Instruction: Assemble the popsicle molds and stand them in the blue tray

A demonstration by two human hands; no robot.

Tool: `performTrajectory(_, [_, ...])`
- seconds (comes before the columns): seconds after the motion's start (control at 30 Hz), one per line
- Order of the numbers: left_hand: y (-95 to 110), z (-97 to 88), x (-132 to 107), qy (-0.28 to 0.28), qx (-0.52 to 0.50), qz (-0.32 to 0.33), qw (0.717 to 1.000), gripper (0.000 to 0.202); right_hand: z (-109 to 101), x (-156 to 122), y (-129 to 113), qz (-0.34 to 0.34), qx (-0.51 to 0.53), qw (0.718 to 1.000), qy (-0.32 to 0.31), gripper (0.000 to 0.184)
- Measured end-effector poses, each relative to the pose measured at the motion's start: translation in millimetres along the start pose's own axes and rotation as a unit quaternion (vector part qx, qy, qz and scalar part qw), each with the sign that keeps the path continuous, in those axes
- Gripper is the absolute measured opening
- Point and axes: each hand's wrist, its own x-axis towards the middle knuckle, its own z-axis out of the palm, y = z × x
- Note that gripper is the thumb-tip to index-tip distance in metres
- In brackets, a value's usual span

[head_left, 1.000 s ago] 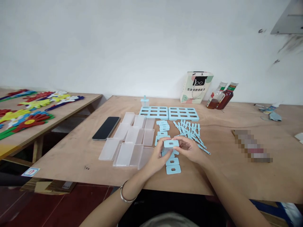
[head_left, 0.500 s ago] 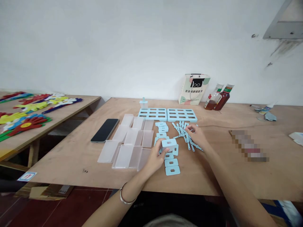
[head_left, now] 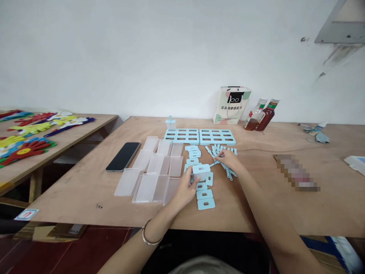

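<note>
Our right hand [head_left: 228, 159] has reached the popsicle sticks [head_left: 228, 171], grip unclear, leaving our left hand [head_left: 186, 189] alone grasping a lidded mould [head_left: 202, 173].

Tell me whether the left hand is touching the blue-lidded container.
Touching: the head view shows the left hand gripping the blue-lidded container, thumb against its side.

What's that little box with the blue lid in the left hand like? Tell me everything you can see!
The little box looks like plastic: a pale, see-through body topped by a light-blue lid with rounded corners and a slot in its middle. No stick pokes out. It sits roughly upright, lid up, with the left hand gripping its side, over the row of flat blue pieces. Fingers hide part of it.
</note>
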Motion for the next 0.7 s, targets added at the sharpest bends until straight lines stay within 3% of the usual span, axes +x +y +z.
performTrajectory(0.23, [-1,0.0,0,-0.012,0.021,0.006,1.000,0.027,-5,-6,5,-0.016,0.069,0.997,-0.003,0.015])
performTrajectory(0.3, [-1,0.4,0,-0.017,0.017,0.009,1.000,0.026,-9,-9,4,-0.043,0.140,0.989,0.017,0.017])
performTrajectory(0.37, [-1,0.4,0,-0.020,0.011,0.007,1.000,0.026,-13,-14,-2,-0.076,0.259,0.962,0.041,0.022])
performTrajectory(0.47, [0,0.3,0,-0.019,0.004,0.001,1.000,0.026,-21,-26,-19,-0.124,0.437,0.890,0.037,0.029])
performTrajectory(0.57, [3,0.7,0,-0.022,0.003,-0.004,1.000,0.025,-26,-44,-40,-0.176,0.540,0.823,0.018,0.028])
performTrajectory(0.63, [5,1.2,0,-0.024,0.002,-0.005,1.000,0.026,-26,-56,-51,-0.199,0.565,0.800,0.018,0.025])
performTrajectory(0.7, [6,1.5,0,-0.025,-0.001,-0.003,1.000,0.027,-23,-66,-59,-0.213,0.558,0.802,0.020,0.023])
